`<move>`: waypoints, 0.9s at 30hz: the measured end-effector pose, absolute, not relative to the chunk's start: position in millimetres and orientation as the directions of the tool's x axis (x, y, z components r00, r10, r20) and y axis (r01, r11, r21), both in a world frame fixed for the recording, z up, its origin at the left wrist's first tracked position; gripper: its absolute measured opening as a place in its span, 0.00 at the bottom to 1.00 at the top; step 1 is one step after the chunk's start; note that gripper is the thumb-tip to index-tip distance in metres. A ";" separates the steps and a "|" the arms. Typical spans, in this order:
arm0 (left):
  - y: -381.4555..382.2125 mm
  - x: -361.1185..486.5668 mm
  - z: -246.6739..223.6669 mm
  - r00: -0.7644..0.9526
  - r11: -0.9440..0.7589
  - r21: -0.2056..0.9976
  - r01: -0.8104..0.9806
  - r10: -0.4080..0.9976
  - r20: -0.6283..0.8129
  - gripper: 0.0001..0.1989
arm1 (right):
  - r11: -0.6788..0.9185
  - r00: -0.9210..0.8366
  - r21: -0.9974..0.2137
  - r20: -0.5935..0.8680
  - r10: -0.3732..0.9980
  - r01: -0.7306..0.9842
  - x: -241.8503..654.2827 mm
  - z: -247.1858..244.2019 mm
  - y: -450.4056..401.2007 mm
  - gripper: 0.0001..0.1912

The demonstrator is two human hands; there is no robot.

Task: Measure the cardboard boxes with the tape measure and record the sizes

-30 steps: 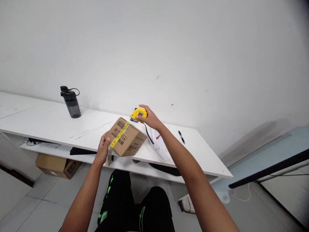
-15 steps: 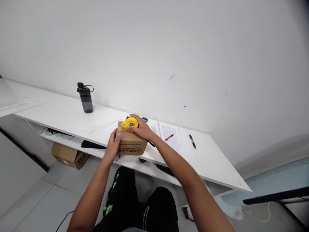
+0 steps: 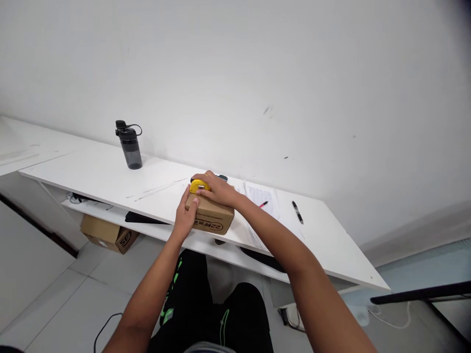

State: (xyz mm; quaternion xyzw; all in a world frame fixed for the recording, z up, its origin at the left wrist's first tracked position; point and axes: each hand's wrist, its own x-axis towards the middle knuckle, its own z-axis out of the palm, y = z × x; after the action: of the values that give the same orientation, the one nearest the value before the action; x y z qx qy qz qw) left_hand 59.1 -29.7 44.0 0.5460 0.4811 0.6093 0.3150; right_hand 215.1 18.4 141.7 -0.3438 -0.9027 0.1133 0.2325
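A small brown cardboard box (image 3: pixel 215 214) with dark printing on its front sits at the front edge of the white desk. Closed around its left end is my left hand (image 3: pixel 187 214), thumb on the top and fingers along the side. My right hand (image 3: pixel 218 189) grips a yellow tape measure (image 3: pixel 199 186) from above, resting it on the top of the box near the left end. Whether any blade is pulled out is hidden by the fingers.
Right of the box, papers (image 3: pixel 263 197) lie under a red pen (image 3: pixel 264 204), with a black marker (image 3: pixel 298 212) farther right. A dark water bottle (image 3: pixel 131 147) stands at the back left. Below are a shelf (image 3: pixel 147 228) and another cardboard box (image 3: pixel 106 233) on the floor.
The box has turned slightly and shifted right with both hands. The tape measure now sits more upright under my right hand, and the yellow strip seen at its left no longer shows.
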 end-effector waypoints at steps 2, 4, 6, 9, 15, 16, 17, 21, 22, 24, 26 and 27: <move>-30.6 60.9 43.3 -0.219 -0.357 0.917 0.179 0.894 0.391 0.26 | 0.737 -0.663 -0.340 0.324 0.674 0.584 219.2 143.0 16.3 0.23; -30.9 62.5 42.8 -0.234 -0.376 0.902 0.210 0.877 0.420 0.25 | 0.734 -0.659 -0.306 0.323 0.679 0.606 225.1 143.4 11.9 0.23; -31.2 63.0 42.7 -0.245 -0.385 0.891 0.240 0.864 0.439 0.24 | 0.722 -0.647 -0.278 0.321 0.691 0.634 235.0 144.3 5.2 0.23; -31.6 61.9 42.7 -0.254 -0.365 0.892 0.268 0.866 0.431 0.23 | 0.687 -0.620 -0.293 0.295 0.727 0.666 263.4 146.7 -8.2 0.23; -29.2 62.0 40.5 -0.278 -0.346 0.904 0.251 0.869 0.410 0.22 | 0.578 -0.481 -0.418 0.322 0.816 0.701 346.1 139.3 -36.4 0.22; -28.3 62.6 40.1 -0.286 -0.353 0.902 0.250 0.863 0.417 0.22 | 0.564 -0.456 -0.428 0.334 0.825 0.706 354.9 136.5 -39.7 0.22; -27.2 63.2 39.9 -0.295 -0.356 0.901 0.248 0.858 0.421 0.22 | 0.555 -0.439 -0.434 0.345 0.830 0.709 360.9 134.0 -42.2 0.22; -23.9 65.1 39.9 -0.307 -0.345 0.909 0.235 0.861 0.406 0.22 | 0.565 -0.435 -0.458 0.364 0.824 0.687 360.9 131.4 -42.7 0.22; -23.5 65.4 40.0 -0.307 -0.342 0.912 0.226 0.863 0.400 0.22 | 0.573 -0.443 -0.462 0.366 0.818 0.677 356.5 132.9 -40.9 0.22; -23.0 66.1 40.2 -0.309 -0.342 0.918 0.202 0.867 0.391 0.23 | 0.598 -0.456 -0.460 0.390 0.800 0.656 343.6 137.2 -35.3 0.23; -22.8 66.9 40.6 -0.310 -0.350 0.919 0.179 0.867 0.390 0.23 | 0.633 -0.461 -0.449 0.439 0.771 0.630 325.4 141.2 -27.3 0.24; -22.7 67.1 40.8 -0.309 -0.353 0.920 0.172 0.867 0.391 0.23 | 0.650 -0.471 -0.441 0.454 0.756 0.618 314.0 142.5 -22.3 0.25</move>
State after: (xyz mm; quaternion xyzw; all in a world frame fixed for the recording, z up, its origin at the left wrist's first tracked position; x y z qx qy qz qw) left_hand 67.1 -22.7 40.8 0.5204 0.4989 0.6371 0.2728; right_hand 314.0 -22.3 142.5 -0.4040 -0.8507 0.1083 0.3184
